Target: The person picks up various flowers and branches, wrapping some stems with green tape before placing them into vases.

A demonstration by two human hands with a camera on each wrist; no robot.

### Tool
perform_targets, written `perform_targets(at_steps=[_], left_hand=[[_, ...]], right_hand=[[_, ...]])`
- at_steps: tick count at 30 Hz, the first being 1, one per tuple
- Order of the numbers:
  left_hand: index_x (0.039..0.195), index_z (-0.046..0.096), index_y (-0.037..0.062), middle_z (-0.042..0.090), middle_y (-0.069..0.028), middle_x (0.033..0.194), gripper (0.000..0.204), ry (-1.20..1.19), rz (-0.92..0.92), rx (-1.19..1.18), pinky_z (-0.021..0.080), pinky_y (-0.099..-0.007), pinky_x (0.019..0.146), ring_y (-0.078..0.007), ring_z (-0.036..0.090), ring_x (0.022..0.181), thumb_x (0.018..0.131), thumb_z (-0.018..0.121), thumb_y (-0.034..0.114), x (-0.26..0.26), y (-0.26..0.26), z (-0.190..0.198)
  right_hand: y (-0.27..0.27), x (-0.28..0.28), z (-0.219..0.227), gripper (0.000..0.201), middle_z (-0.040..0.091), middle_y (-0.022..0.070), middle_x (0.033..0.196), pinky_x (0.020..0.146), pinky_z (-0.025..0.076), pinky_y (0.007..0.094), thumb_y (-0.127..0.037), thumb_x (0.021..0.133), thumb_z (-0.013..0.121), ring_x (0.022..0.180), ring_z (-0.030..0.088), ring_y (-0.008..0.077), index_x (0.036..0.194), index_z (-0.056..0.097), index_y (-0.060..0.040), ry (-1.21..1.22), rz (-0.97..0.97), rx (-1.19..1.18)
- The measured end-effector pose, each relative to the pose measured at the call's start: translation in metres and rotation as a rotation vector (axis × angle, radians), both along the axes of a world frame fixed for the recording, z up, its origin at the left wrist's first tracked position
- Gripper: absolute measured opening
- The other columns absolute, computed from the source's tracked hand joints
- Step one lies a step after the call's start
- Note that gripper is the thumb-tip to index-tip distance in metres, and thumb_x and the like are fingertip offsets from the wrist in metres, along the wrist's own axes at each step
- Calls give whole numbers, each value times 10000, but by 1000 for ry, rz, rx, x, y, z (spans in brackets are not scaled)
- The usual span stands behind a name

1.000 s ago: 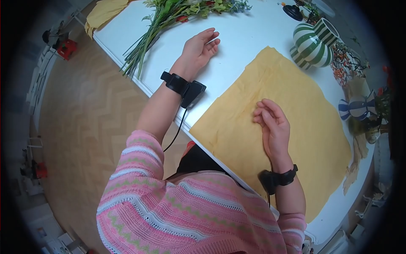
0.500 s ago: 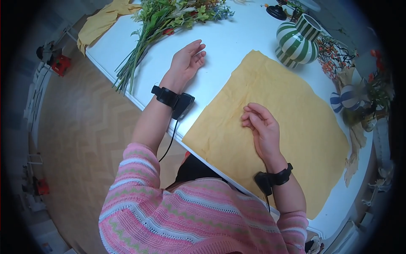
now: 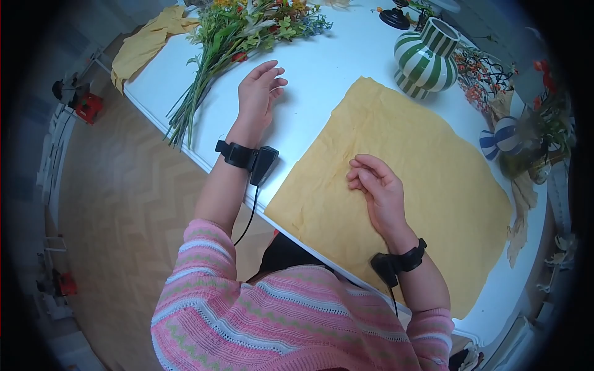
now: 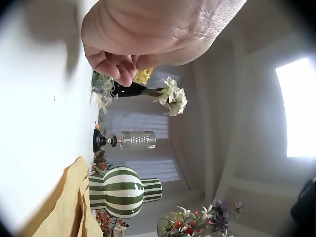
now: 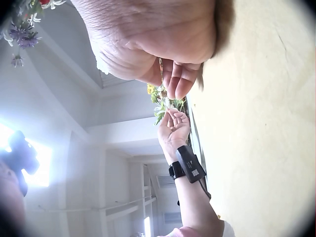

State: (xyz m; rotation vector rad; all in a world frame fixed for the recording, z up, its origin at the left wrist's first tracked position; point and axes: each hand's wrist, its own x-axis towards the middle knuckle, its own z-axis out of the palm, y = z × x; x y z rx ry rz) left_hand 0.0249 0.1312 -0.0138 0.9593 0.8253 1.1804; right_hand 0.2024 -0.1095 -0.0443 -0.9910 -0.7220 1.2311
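In the head view the left hand (image 3: 257, 96) rests on its edge on the white table, fingers loosely bent and holding nothing, beside a bunch of flowers (image 3: 219, 46) with long green stems. The right hand (image 3: 382, 195) lies on a large yellow paper sheet (image 3: 433, 167), its fingers loosely curled around nothing. The left wrist view has the left hand (image 4: 143, 34) over the white surface, the paper's edge (image 4: 69, 202) lower down. Up close in the right wrist view, the right hand (image 5: 158, 39) is against the paper, with the left hand (image 5: 174, 128) beyond.
A green-and-white striped vase (image 3: 427, 59) stands behind the paper. Orange-berried branches (image 3: 479, 77) and a blue-and-white striped vase (image 3: 501, 137) are on the right. More yellow paper (image 3: 148, 43) hangs over the far left corner. A black base (image 3: 394, 18) stands at the back.
The head view has shifted, so the table items appear farther left. The left hand has turned slightly and sits nearer the flower stems. The right hand keeps its place on the paper.
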Motion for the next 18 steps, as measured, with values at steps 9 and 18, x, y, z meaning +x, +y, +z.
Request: perform_targets(at_steps=[9,18], left_hand=[[1197,582,-18,649,-167,1106,444,874,229,815,486,-355,868,-266,627,1019,838,686,222,-50,-28,45],[1344,452,-7,622,-234,1144,683,1789,147,409,475,-403,909,-353,603,1071,797,710,310,-146,21,33]], right_hand=[[0,0,0,282,623,102,1118,792,512,273,-62,936,556,931,616,149,1202,565,30,-2,9,-5],[0,0,1,274,629,100,1112,789,510,270,-74,940,557,922,617,145,1194,568,29,-13,22,14]])
